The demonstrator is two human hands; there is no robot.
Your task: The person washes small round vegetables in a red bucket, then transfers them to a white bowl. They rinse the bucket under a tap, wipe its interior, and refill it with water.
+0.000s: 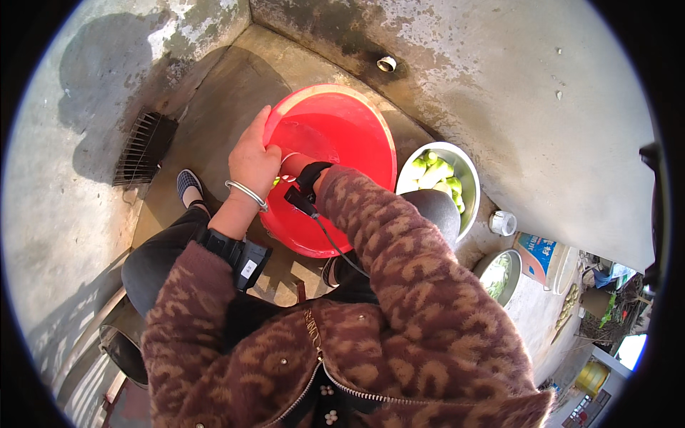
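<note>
A big red plastic basin (357, 171) stands tilted between my legs, with some water in it. My left hand (255, 155) is closed on the basin's left rim, and a silver bangle sits on that wrist. My right hand (294, 165) reaches down inside the basin, crossing close behind the left hand. Its fingers are hidden, so what they hold does not show. A small bit of green (276, 182) peeks out beside the left wrist; its kind is unclear. Right of the basin, against my knee, is a metal bowl (467, 171) of pale green vegetables (435, 172).
A clear jar (502, 223) and a second metal bowl (514, 264) with green pieces stand at the right, near a printed bucket (546, 257). Concrete walls close in behind the basin, with a pipe opening (386, 64). A metal grate (146, 148) covers a hole at the left.
</note>
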